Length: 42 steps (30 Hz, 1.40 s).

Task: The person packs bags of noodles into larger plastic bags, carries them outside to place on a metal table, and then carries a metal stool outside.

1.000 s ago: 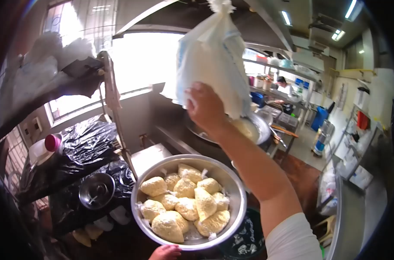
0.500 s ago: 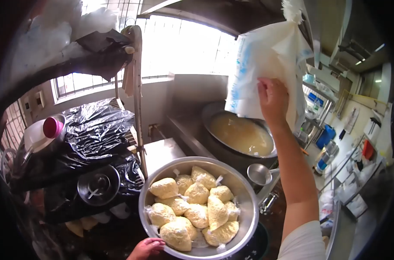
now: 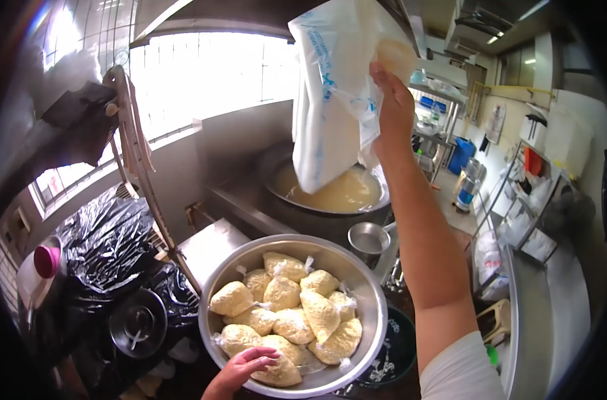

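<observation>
The right hand [image 3: 391, 107] is raised high on a straight arm, fingers pinched on the side of a limp white plastic bag [image 3: 333, 87] hanging over the big round pot [image 3: 330, 193] of pale liquid below it. The left hand [image 3: 240, 369] lies low, fingers curled loosely on a knotted yellow packet [image 3: 277, 373]. That packet sits at the near rim of the shiny metal bowl [image 3: 367, 293] of such lumpy packets, with black plastic sheeting [image 3: 107, 243] crowding the hand's left.

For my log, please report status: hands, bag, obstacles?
Right hand grips white bag, raised above pot. Left hand on bowl packets. Nothing blocking.
</observation>
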Motion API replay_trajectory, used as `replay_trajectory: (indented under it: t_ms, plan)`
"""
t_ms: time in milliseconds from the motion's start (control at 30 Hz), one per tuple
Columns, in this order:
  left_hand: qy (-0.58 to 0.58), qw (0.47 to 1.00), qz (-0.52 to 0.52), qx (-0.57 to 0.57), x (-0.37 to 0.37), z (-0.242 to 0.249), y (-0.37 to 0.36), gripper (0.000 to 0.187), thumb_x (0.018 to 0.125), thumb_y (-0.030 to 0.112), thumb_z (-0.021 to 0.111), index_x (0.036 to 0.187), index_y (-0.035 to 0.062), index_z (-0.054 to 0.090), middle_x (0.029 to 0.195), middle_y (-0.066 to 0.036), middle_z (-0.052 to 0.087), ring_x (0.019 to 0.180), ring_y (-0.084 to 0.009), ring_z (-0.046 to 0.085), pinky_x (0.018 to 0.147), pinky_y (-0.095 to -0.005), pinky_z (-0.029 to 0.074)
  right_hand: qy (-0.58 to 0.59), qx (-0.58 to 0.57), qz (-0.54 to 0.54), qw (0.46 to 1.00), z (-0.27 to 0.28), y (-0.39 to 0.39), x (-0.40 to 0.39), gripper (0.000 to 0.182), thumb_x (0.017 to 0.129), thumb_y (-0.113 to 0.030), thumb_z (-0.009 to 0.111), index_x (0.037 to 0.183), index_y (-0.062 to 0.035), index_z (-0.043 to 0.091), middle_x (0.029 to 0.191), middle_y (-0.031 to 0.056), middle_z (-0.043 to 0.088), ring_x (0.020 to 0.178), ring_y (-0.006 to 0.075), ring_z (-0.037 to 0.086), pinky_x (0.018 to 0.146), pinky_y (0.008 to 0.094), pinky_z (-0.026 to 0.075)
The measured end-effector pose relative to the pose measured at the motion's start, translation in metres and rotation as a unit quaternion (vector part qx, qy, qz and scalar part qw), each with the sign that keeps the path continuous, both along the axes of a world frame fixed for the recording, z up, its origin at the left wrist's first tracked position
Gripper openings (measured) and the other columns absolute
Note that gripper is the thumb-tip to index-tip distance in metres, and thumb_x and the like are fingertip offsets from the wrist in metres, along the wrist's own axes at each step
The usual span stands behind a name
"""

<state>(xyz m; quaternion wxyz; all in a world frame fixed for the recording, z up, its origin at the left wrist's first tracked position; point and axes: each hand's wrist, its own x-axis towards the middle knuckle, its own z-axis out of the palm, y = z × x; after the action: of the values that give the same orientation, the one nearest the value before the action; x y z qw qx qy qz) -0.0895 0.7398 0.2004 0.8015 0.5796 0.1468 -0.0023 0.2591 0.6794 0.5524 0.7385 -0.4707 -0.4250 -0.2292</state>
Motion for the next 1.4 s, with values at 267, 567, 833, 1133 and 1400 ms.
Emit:
replay_trajectory:
  t_ms: [267,567,833,1133,1400]
  plan:
    - [0.012,1.000,-0.001,-0.006,0.006,-0.011,-0.003,0.036,0.092,0.025,0.051,0.122,0.0049,0.051,0.118,-0.007,0.058,0.107,-0.0148,0.055,0.088,-0.0285,0.041,0.164,0.108,0.173,0.965,-0.010,-0.029,0.002,0.032,0.086,-0.030,0.062,0.091,0.0023,0.064,0.079,0.0035,0.062,0.069,0.0111,0.056,0.066,0.0238,0.045]
    - [0.037,0.998,0.007,-0.055,0.019,-0.009,-0.018,0.038,0.094,0.031,0.045,0.121,0.0044,0.052,0.116,-0.007,0.059,0.105,-0.0149,0.055,0.087,-0.0302,0.043,0.095,-0.253,0.145,0.952,-0.148,-0.037,-0.049,0.039,0.090,-0.041,0.052,0.075,-0.0061,0.061,0.063,-0.0015,0.057,0.059,0.0106,0.055,0.057,0.0267,0.046]
    - [-0.016,0.970,0.145,-0.194,0.037,-0.076,-0.002,0.054,0.090,0.041,0.043,0.126,0.0009,0.044,0.122,-0.012,0.052,0.109,-0.0207,0.052,0.089,-0.0372,0.044,-0.269,-0.787,0.380,0.406,-0.323,-0.097,-0.144,0.034,0.075,-0.043,0.061,0.082,-0.0093,0.064,0.076,0.0135,0.063,0.075,0.0328,0.061,0.066,0.0429,0.047]
    - [-0.107,0.986,-0.022,-0.130,0.016,-0.070,-0.015,0.089,0.075,0.061,0.051,0.136,-0.0007,0.028,0.135,-0.018,0.037,0.120,-0.0308,0.043,0.097,-0.0444,0.038,-0.192,-0.817,0.371,0.397,-0.322,-0.114,-0.114,0.035,0.075,-0.040,0.066,0.090,-0.0092,0.064,0.085,0.0125,0.065,0.085,0.0304,0.061,0.073,0.0406,0.048]
    - [-0.175,0.796,0.189,-0.548,0.038,-0.045,-0.077,0.067,0.090,0.055,0.030,0.137,0.0072,0.030,0.140,-0.012,0.033,0.130,-0.0275,0.031,0.110,-0.0408,0.020,-0.151,-0.621,0.176,0.749,-0.398,-0.085,-0.210,0.071,0.086,-0.059,0.040,0.137,-0.0090,0.034,0.142,0.0235,0.026,0.131,0.0406,0.025,0.107,0.0487,0.018]
